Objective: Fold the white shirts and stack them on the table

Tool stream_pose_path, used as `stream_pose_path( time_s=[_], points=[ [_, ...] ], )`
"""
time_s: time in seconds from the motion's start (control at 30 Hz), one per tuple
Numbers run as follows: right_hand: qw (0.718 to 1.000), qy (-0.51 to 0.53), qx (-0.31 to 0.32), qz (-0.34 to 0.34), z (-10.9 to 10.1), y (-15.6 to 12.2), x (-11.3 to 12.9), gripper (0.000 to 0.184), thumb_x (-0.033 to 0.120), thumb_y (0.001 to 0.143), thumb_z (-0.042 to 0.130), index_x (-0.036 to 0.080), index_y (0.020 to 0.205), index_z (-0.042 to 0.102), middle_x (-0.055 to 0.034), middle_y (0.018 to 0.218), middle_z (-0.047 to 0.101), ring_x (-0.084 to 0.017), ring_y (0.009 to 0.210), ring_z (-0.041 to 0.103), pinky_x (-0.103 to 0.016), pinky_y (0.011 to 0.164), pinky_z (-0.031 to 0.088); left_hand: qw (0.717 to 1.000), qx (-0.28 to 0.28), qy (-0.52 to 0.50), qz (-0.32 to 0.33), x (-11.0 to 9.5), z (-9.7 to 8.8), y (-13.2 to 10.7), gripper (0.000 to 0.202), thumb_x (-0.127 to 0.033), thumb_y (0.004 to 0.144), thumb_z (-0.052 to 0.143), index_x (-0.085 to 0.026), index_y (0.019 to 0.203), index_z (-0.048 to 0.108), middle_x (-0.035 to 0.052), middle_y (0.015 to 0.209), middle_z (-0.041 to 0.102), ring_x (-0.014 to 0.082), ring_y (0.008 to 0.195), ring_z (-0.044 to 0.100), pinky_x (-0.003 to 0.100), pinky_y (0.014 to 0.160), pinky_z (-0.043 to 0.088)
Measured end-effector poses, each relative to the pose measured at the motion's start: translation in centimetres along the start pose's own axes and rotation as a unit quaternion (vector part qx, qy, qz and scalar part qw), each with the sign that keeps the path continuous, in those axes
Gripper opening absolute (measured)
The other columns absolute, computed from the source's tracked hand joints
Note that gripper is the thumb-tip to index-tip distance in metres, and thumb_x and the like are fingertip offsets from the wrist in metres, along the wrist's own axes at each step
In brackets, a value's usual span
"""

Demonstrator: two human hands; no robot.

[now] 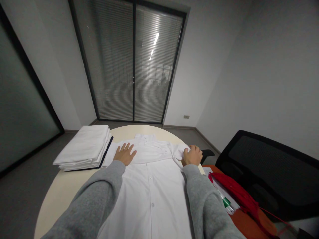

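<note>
A white button-up shirt (159, 186) lies front side up on a round, pale table, its collar at the far edge and its hem running toward me. One sleeve is laid across the chest. My left hand (124, 154) rests flat on the cloth at the left, fingers spread. On the right, near the table's edge, my right hand (192, 155) has its fingers curled around bunched sleeve cloth. Part of that cloth is hidden by the hand.
A stack of folded white cloth (86, 146) with a dark edge stands on the table (57, 196) at the left. To the right, a black mesh-backed chair (269, 169) with an orange seat holds a red cloth item (234, 189) and a clear bottle-like item (228, 205).
</note>
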State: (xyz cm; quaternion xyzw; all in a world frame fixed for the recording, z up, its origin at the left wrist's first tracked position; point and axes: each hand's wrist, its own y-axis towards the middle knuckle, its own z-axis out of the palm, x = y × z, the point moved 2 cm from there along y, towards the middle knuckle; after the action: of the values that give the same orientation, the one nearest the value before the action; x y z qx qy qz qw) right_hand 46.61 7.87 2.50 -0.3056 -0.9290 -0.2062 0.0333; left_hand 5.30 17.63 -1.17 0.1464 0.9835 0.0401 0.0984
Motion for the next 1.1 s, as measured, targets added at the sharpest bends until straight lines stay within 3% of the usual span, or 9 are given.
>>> stream_pose_path(
  time_s=[0.1, 0.2, 0.3, 0.5, 0.73, 0.83, 0.93, 1.0, 1.1],
  points=[
    [0.998, -0.048, 0.001, 0.037, 1.0, -0.5, -0.8, 0.063, 0.038, 0.100, 0.035, 0.004, 0.154, 0.040, -0.0278, 0.157, 0.036, -0.041, 0.138, 0.040, -0.053, 0.109, 0.031, 1.000, -0.002, 0.003, 0.000, -0.1, -0.2, -0.1, 0.071, -0.064, 0.101, 0.026, -0.026, 0.159, 0.040, 0.0061, 0.169, 0.029, 0.0319, 0.156, 0.022, 0.059, 0.125, 0.013],
    [0.997, -0.066, 0.046, 0.004, 2.4, -0.9, -0.7, 0.055, 0.036, 0.100, 0.037, 0.008, 0.145, 0.053, -0.0240, 0.148, 0.050, -0.038, 0.135, 0.045, -0.052, 0.109, 0.031, 1.000, -0.008, 0.007, 0.000, -0.1, -0.2, -0.2, 0.069, -0.062, 0.101, 0.026, -0.026, 0.158, 0.041, 0.0060, 0.168, 0.031, 0.0321, 0.156, 0.024, 0.059, 0.124, 0.013],
    [0.993, -0.076, 0.072, -0.047, 3.0, -1.0, -0.1, 0.049, 0.030, 0.101, 0.035, 0.010, 0.141, 0.057, -0.0221, 0.147, 0.054, -0.036, 0.137, 0.044, -0.052, 0.112, 0.027, 1.000, -0.016, 0.007, 0.002, -0.2, -0.1, -0.2, 0.067, -0.061, 0.102, 0.028, -0.026, 0.158, 0.042, 0.0061, 0.167, 0.032, 0.0322, 0.155, 0.025, 0.059, 0.124, 0.013],
    [0.982, -0.076, 0.098, -0.143, 1.9, -1.3, 1.8, 0.041, 0.013, 0.098, 0.036, 0.011, 0.125, 0.067, -0.0209, 0.127, 0.066, -0.029, 0.119, 0.057, -0.038, 0.095, 0.038, 1.000, -0.023, -0.003, 0.002, 0.1, 0.1, -0.1, 0.066, -0.061, 0.101, 0.031, -0.027, 0.156, 0.045, 0.0061, 0.167, 0.034, 0.0323, 0.155, 0.026, 0.060, 0.124, 0.015],
    [0.975, -0.050, 0.097, -0.195, 0.7, -1.8, 3.3, 0.028, 0.012, 0.095, 0.048, 0.012, 0.107, 0.073, -0.0191, 0.114, 0.072, -0.027, 0.114, 0.059, -0.035, 0.094, 0.036, 0.999, -0.032, -0.008, 0.002, 0.3, 0.2, 0.0, 0.064, -0.060, 0.101, 0.032, -0.029, 0.155, 0.046, 0.0056, 0.166, 0.035, 0.0314, 0.154, 0.027, 0.058, 0.124, 0.015],
    [0.977, -0.029, 0.093, -0.188, 0.4, -2.1, 3.8, 0.027, 0.026, 0.098, 0.051, 0.013, 0.108, 0.073, -0.0180, 0.111, 0.073, -0.026, 0.109, 0.063, -0.038, 0.098, 0.034, 0.999, -0.035, -0.010, -0.001, 0.2, 0.2, 0.0, 0.062, -0.060, 0.101, 0.032, -0.030, 0.154, 0.047, 0.0051, 0.166, 0.037, 0.0310, 0.154, 0.028, 0.058, 0.124, 0.016],
    [0.984, -0.002, 0.097, -0.148, 0.5, -1.9, 4.0, 0.043, 0.036, 0.105, 0.035, 0.017, 0.105, 0.073, -0.0151, 0.104, 0.075, -0.023, 0.098, 0.068, -0.036, 0.092, 0.038, 0.999, -0.036, -0.014, -0.001, 0.2, 0.1, 0.0, 0.061, -0.060, 0.102, 0.030, -0.031, 0.153, 0.048, 0.0046, 0.165, 0.038, 0.0308, 0.154, 0.029, 0.057, 0.124, 0.017],
    [0.988, 0.015, 0.100, -0.115, 0.6, -1.4, 3.9, 0.045, 0.035, 0.106, 0.030, 0.020, 0.106, 0.073, -0.0125, 0.102, 0.075, -0.022, 0.095, 0.069, -0.031, 0.085, 0.042, 0.999, -0.038, -0.015, 0.002, 0.2, 0.1, 0.0, 0.061, -0.059, 0.102, 0.029, -0.030, 0.153, 0.049, 0.0048, 0.165, 0.038, 0.0311, 0.154, 0.029, 0.058, 0.124, 0.018],
    [0.994, 0.028, 0.086, -0.066, 0.6, -1.0, 3.3, 0.034, 0.028, 0.101, 0.040, 0.020, 0.119, 0.068, -0.0122, 0.115, 0.072, -0.021, 0.103, 0.067, -0.029, 0.085, 0.044, 0.999, -0.041, -0.014, 0.004, 0.2, 0.1, -0.1, 0.060, -0.058, 0.102, 0.030, -0.030, 0.153, 0.049, 0.0047, 0.165, 0.038, 0.0310, 0.153, 0.029, 0.058, 0.124, 0.018]
  ],
)
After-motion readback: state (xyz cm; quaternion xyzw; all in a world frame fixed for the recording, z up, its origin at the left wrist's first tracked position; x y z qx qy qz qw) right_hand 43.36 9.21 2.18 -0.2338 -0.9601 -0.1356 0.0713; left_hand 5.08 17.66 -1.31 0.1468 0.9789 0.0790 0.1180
